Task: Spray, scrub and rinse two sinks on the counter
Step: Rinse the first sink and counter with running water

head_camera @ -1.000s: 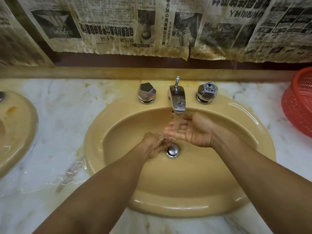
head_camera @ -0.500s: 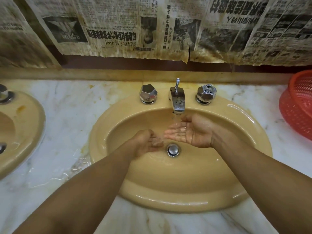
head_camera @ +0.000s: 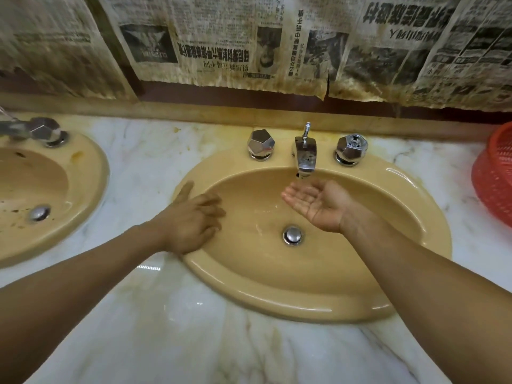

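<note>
A tan oval sink is set in the marble counter in front of me. Its chrome faucet stands between two faceted knobs, one at the left and one at the right. My right hand is cupped palm-up just under the spout, holding nothing. My left hand lies palm-down with spread fingers on the sink's left rim and inner wall. A chrome drain plug sits at the basin's bottom. A second tan sink with dark specks lies at the left.
A red plastic basket stands on the counter at the right edge. Stained newspaper covers the wall above the backsplash. The second sink's knob and drain show at the left. Wet patches lie on the marble.
My left hand has moved from the middle of the basin, near the drain, out to the left rim. My right hand stays cupped under the spout. The view has shifted left.
</note>
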A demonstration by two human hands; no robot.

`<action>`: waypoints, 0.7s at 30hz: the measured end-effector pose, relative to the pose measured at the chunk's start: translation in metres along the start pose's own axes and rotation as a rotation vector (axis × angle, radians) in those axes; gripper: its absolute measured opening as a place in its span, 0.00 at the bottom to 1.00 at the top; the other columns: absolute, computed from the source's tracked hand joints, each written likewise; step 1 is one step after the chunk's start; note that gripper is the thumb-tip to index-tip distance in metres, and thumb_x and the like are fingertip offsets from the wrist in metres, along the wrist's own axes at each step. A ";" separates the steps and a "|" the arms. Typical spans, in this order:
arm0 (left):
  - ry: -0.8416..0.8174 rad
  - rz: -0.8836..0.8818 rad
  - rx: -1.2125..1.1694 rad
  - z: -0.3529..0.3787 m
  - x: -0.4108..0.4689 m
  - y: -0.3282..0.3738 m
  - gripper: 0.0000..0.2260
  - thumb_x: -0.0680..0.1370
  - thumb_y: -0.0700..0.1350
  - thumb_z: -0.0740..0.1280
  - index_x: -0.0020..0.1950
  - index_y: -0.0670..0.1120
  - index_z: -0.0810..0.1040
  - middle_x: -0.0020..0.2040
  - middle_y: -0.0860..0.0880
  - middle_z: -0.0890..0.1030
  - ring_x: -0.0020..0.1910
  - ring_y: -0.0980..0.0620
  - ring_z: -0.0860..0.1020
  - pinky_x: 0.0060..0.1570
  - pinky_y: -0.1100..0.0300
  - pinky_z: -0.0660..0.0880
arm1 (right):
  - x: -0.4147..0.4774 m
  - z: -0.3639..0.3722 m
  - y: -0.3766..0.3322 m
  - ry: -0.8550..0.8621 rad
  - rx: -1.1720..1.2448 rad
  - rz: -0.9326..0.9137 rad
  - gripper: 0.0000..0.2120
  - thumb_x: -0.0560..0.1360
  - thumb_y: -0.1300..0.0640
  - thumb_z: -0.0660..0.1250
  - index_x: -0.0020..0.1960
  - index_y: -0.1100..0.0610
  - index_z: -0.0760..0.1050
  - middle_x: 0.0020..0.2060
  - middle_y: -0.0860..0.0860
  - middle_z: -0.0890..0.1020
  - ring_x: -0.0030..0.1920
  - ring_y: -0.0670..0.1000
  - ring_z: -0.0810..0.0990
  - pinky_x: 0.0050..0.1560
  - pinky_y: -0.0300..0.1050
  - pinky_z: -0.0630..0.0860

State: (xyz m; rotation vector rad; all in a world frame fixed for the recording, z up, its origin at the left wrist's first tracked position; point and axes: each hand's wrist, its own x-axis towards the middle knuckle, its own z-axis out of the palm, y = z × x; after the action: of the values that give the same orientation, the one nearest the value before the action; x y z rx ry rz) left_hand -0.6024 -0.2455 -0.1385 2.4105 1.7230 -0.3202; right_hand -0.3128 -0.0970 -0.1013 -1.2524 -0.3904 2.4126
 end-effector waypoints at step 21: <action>0.163 -0.331 -0.088 -0.031 0.122 -0.010 0.40 0.82 0.64 0.57 0.84 0.45 0.43 0.85 0.48 0.41 0.83 0.51 0.41 0.81 0.44 0.44 | 0.016 0.031 0.023 -0.097 0.719 -0.074 0.29 0.87 0.50 0.49 0.75 0.73 0.61 0.72 0.72 0.68 0.76 0.69 0.64 0.78 0.62 0.60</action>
State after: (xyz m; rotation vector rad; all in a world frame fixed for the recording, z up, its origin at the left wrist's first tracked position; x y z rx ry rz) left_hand -0.5708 -0.1235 -0.1407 2.1376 2.1618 -0.0843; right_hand -0.3518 -0.1116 -0.1045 -0.7784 0.3776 2.2318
